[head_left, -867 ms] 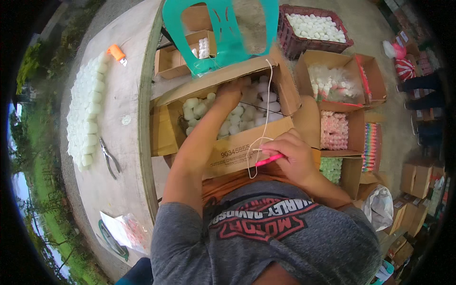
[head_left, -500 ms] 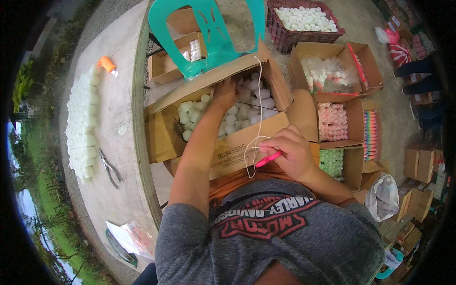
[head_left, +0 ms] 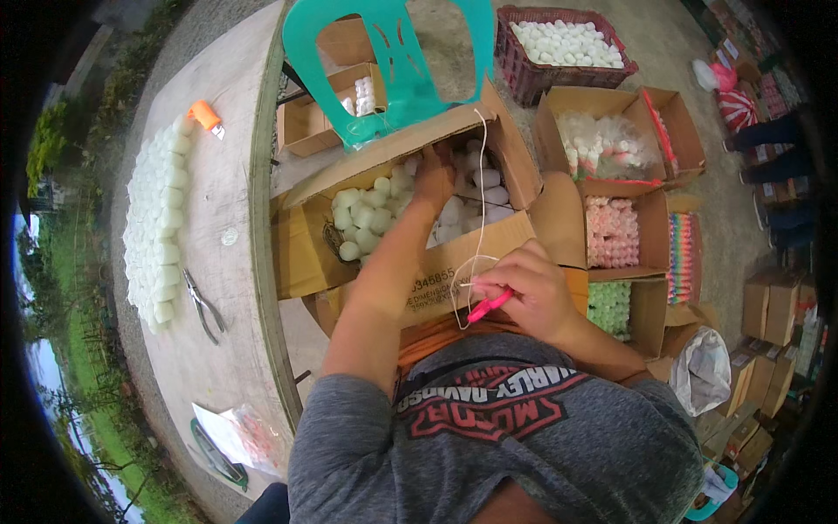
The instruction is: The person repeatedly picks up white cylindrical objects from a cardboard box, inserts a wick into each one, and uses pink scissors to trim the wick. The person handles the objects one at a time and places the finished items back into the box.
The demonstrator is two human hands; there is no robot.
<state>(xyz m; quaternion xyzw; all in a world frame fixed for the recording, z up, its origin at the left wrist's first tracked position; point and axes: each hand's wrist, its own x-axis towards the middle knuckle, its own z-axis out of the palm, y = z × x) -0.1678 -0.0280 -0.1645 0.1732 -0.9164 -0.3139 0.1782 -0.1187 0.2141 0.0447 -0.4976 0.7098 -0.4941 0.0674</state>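
An open cardboard box stands before me, holding many white rounded pieces that look like foam. My left hand reaches down among these pieces near the box's far wall; its fingers are hidden there. At the near side of the box, my right hand is closed around a bright pink-handled tool whose kind I cannot make out. A thin white cord hangs from the box's far edge, crosses its opening and loops by the right fingers.
On the table at left lie rows of white pieces, an orange cutter, pliers and papers. A green chair stands beyond the box. A crate and cartons are at right.
My left hand has shifted slightly right inside the box. My right hand has lowered and turned a little, still gripping the pink-handled tool.
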